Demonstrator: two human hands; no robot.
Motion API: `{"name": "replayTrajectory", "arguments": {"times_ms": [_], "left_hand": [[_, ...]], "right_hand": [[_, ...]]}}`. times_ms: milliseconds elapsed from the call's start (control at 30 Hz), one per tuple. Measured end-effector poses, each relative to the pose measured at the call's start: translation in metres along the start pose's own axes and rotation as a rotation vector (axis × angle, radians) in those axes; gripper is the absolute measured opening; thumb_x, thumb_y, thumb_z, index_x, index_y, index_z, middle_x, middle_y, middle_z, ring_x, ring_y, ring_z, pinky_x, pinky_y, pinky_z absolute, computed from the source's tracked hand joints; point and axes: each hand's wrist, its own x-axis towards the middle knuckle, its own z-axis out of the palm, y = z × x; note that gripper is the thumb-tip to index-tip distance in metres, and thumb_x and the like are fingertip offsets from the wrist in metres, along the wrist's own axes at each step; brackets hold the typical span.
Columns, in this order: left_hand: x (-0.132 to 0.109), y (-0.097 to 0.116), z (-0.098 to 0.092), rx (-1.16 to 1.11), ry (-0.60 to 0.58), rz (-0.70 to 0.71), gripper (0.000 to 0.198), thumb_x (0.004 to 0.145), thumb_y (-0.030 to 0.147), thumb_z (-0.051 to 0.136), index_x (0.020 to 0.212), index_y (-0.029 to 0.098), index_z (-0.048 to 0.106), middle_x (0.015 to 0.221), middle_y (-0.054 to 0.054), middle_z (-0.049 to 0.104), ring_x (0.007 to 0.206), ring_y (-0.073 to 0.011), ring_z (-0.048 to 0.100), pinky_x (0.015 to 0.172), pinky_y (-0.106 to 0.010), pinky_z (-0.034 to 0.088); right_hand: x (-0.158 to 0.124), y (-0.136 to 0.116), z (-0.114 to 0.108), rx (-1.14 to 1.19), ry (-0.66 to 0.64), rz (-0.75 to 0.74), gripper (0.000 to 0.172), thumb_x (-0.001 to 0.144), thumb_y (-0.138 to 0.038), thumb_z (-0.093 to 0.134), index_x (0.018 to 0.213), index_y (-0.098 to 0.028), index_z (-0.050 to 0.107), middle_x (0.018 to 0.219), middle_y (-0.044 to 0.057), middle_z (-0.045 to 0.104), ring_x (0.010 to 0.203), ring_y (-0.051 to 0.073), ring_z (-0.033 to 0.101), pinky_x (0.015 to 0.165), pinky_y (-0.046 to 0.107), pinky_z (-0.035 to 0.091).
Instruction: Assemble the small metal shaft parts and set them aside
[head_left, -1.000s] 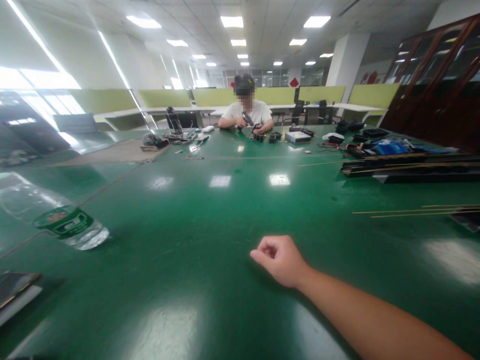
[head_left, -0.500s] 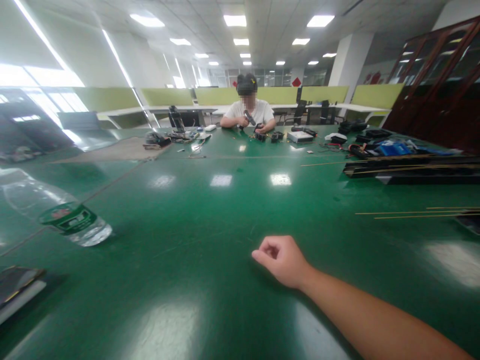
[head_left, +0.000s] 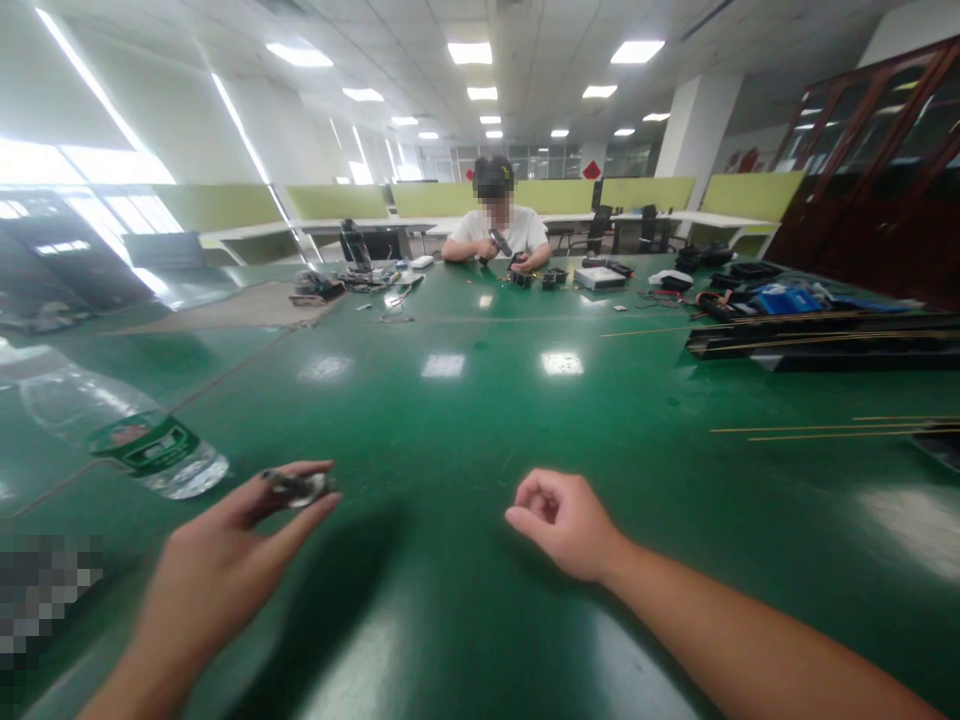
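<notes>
My left hand [head_left: 225, 555] is raised over the green table at the left, casting a shadow on it. Between its thumb and fingers it grips a small dark, shiny part [head_left: 300, 487], too blurred to name. My right hand [head_left: 570, 525] rests on its side on the tabletop, right of the middle. Its fingers are loosely curled in a fist, and no object shows in the hollow. Beyond my left hand, a clear water bottle [head_left: 150, 445] with a green label lies tilted in the view.
The green table [head_left: 450, 420] stretches forward to a seated person [head_left: 495, 235] handling a dark tool. Electronic parts [head_left: 367, 275] lie at the far left. At the right are black rails [head_left: 817, 345], thin yellow rods [head_left: 810, 433] and a blue item [head_left: 787, 298].
My left hand has come into view from the lower left, holding the small dark part. My right hand stays curled in the same place.
</notes>
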Motion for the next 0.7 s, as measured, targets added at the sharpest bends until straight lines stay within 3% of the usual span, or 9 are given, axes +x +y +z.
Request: {"name": "replayTrajectory", "arguments": {"times_ms": [100,200,300,400,533,700], "left_hand": [[0.017,0.050,0.052,-0.251,-0.234,0.189,0.038,0.077,0.048,0.073,0.109,0.026,0.069,0.109,-0.002,0.072,0.097,-0.0230,0.068,0.095,-0.039,0.053],[0.016,0.096,0.101,-0.437,-0.319,0.342,0.025,0.075,0.031,0.076,0.098,0.023,0.070,0.108,-0.004,0.070,0.098,-0.0207,0.066,0.091,-0.033,0.053],[0.003,0.114,0.133,-0.618,-0.346,0.323,0.020,0.076,0.020,0.072,0.096,0.021,0.069,0.100,-0.004,0.069,0.093,-0.0186,0.066,0.085,-0.030,0.054],[-0.008,0.110,0.146,-0.752,-0.343,0.237,0.025,0.076,0.015,0.069,0.100,0.020,0.068,0.103,-0.005,0.070,0.097,-0.0194,0.067,0.089,-0.031,0.054],[-0.014,0.103,0.141,-0.899,-0.385,0.135,0.039,0.075,0.014,0.071,0.113,0.019,0.062,0.109,-0.007,0.071,0.101,-0.0196,0.069,0.094,-0.032,0.055],[-0.012,0.108,0.134,-0.873,-0.405,0.099,0.027,0.073,0.014,0.073,0.099,0.017,0.068,0.105,-0.007,0.072,0.099,-0.0201,0.069,0.090,-0.030,0.056]], "right_hand": [[-0.001,0.000,-0.002,0.063,0.005,-0.037,0.019,0.080,-0.029,0.069,0.072,-0.018,0.055,0.057,-0.005,0.048,0.050,0.010,0.041,0.050,0.022,0.031],[-0.002,0.001,-0.003,0.098,0.032,-0.084,0.026,0.080,-0.029,0.069,0.066,-0.019,0.049,0.057,-0.005,0.045,0.053,0.010,0.040,0.052,0.023,0.030],[-0.001,0.003,-0.004,0.153,0.063,-0.081,0.030,0.083,-0.033,0.067,0.066,-0.020,0.046,0.057,-0.006,0.044,0.053,0.011,0.039,0.052,0.024,0.030],[0.001,0.005,-0.004,0.227,0.029,-0.036,0.027,0.086,-0.035,0.063,0.071,-0.020,0.047,0.057,-0.005,0.045,0.052,0.011,0.042,0.052,0.024,0.032],[0.001,0.004,-0.003,0.198,-0.050,-0.024,0.023,0.084,-0.032,0.065,0.072,-0.019,0.051,0.059,-0.004,0.049,0.052,0.011,0.043,0.052,0.023,0.033],[-0.001,0.004,-0.004,0.171,-0.057,-0.053,0.020,0.079,-0.026,0.068,0.071,-0.019,0.051,0.060,-0.005,0.049,0.054,0.010,0.043,0.054,0.023,0.033]]}}
